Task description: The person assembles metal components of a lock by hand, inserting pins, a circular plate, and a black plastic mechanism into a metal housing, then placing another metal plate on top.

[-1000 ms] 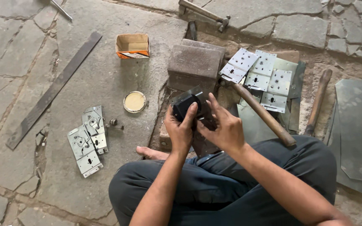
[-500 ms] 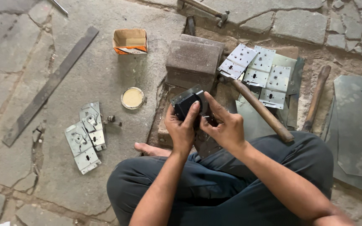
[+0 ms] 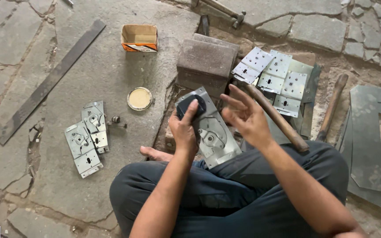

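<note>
The metal plate [image 3: 211, 134] lies on our lap, a dark round part [image 3: 190, 107] at its far end pressed down under our left hand [image 3: 184, 130]. Our right hand [image 3: 246, 118] hovers beside it, fingers spread, holding nothing. We judge the fitting unfinished; three finished plates [image 3: 87, 137] lie well left of the grip.

A cracked stone-paved floor [image 3: 111, 75] carries everything. On it lie a long flat steel bar [image 3: 49, 81], an open cardboard box [image 3: 140, 37], a round tin lid [image 3: 140, 98], a cluster of stamped metal plates [image 3: 87, 136], a heavy iron block [image 3: 208, 59], more perforated plates [image 3: 278, 79], a wooden handle [image 3: 331, 108] and cut sheet metal [image 3: 375, 150].
</note>
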